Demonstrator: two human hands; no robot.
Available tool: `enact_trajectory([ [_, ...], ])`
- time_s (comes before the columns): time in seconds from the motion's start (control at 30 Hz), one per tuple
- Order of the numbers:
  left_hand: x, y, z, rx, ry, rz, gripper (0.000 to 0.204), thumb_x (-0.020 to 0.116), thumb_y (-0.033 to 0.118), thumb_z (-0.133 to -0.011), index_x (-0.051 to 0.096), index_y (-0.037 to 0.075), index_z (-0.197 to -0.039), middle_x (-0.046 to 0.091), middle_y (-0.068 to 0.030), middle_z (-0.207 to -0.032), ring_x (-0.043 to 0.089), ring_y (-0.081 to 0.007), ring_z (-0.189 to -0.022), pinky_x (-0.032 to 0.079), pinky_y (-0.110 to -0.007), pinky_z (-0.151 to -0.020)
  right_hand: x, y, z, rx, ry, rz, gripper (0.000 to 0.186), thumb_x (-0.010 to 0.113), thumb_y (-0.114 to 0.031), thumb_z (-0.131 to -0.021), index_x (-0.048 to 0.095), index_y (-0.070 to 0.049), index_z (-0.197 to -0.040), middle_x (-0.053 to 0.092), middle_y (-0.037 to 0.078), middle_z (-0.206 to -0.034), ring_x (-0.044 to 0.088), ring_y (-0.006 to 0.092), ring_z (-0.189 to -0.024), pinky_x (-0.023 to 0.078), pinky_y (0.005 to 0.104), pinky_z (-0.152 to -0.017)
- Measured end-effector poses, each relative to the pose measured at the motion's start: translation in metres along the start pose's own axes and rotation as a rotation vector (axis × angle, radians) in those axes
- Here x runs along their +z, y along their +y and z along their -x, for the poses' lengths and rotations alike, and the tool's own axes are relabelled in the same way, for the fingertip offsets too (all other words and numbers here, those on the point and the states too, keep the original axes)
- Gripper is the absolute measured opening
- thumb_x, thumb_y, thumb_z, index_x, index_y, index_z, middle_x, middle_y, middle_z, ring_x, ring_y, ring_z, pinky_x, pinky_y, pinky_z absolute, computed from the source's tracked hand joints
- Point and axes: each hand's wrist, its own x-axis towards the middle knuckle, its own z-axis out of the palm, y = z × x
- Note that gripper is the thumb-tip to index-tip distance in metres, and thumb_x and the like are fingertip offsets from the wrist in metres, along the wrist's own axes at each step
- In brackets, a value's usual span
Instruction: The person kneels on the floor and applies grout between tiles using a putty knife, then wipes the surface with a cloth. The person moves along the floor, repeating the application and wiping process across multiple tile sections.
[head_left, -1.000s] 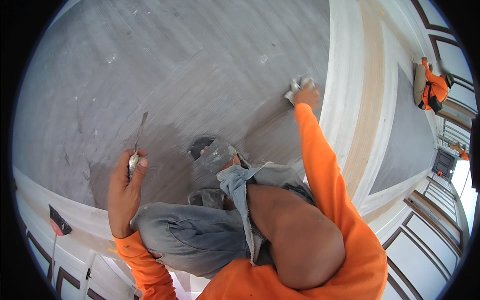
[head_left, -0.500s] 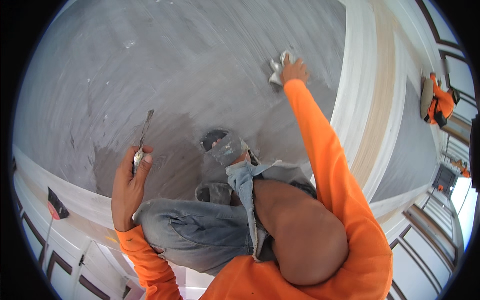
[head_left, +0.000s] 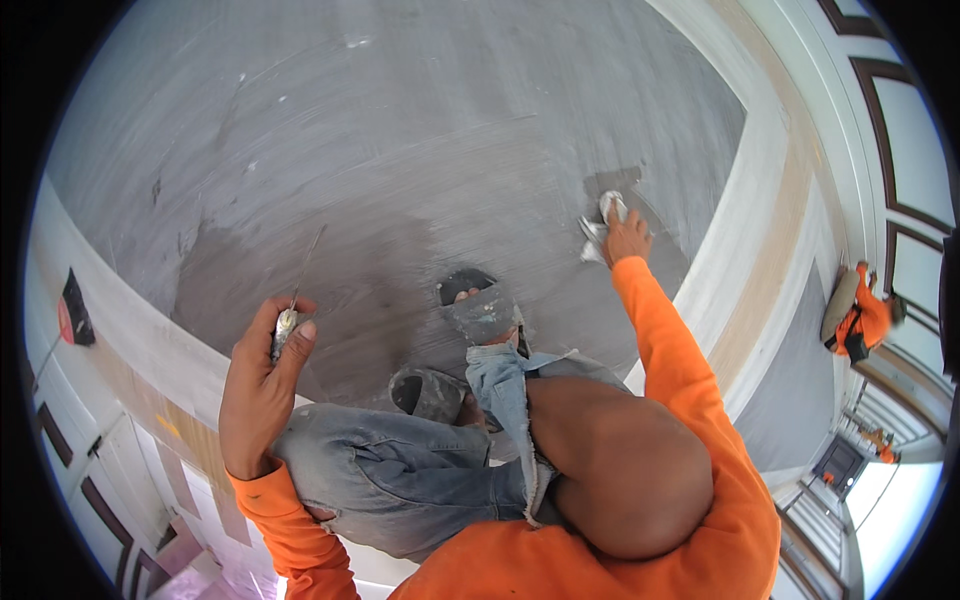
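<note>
My left hand (head_left: pixel 262 375) grips the pale, stained handle of a putty knife (head_left: pixel 288 322) at the left, raised above the grey floor (head_left: pixel 400 100). Its thin blade points up and away, seen almost edge-on. Farther off on the right, my right hand (head_left: pixel 627 238) presses a crumpled white rag (head_left: pixel 597 238) against the floor. A darker patch (head_left: pixel 613 181) shows just beyond the rag. Between the two hands, the floor near my feet is darker and brownish, with streaks and a few white specks elsewhere.
My sandalled foot (head_left: pixel 485 312) stands on the grey surface below my bent knees. Pale and wood-coloured border strips (head_left: pixel 765 240) run along the right. A long-handled dustpan (head_left: pixel 75 310) stands at far left. Another person in orange (head_left: pixel 862 315) crouches at far right.
My right hand has drawn the rag back toward me, and a dark patch shows behind it. The putty knife in my left hand has turned more edge-on. The whole view has shifted.
</note>
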Motion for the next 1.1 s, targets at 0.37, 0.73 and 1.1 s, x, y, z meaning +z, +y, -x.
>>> enact_trajectory([
  [0.37,0.000,-0.019,-0.006,0.125,0.022,0.042,0.032,0.064,0.034,-0.106,0.063,0.004,-0.117,0.053,-0.0025,-0.082,0.045,-0.0132,-0.076,0.039,-0.029,-0.069,0.000,-0.011,0.000,-0.055,-0.072,-0.049,0.063,0.046,-0.028,-0.106,0.027,-0.036,-0.166,0.046,0.016,-0.148,0.047,0.0395,-0.137,0.042,0.0587,-0.110],
  [0.73,0.016,0.018,-0.018,0.232,-0.088,-0.040,0.031,0.063,0.032,-0.107,0.063,0.004,-0.119,0.051,-0.0027,-0.082,0.045,-0.0134,-0.076,0.040,-0.029,-0.070,-0.011,-0.002,0.030,0.024,-0.058,-0.092,0.072,0.054,-0.018,-0.101,0.029,-0.035,-0.166,0.048,0.019,-0.149,0.052,0.0383,-0.132,0.044,0.0563,-0.109],
  [1.1,0.008,0.006,-0.015,0.216,-0.062,-0.046,0.034,0.066,0.031,-0.104,0.062,0.003,-0.124,0.056,-0.0105,-0.080,0.053,-0.0209,-0.074,0.043,-0.035,-0.069,0.034,0.014,0.058,-0.140,0.108,-0.052,0.064,0.055,-0.024,-0.099,0.039,-0.027,-0.161,0.050,0.020,-0.139,0.054,0.0394,-0.126,0.047,0.0583,-0.105],
])
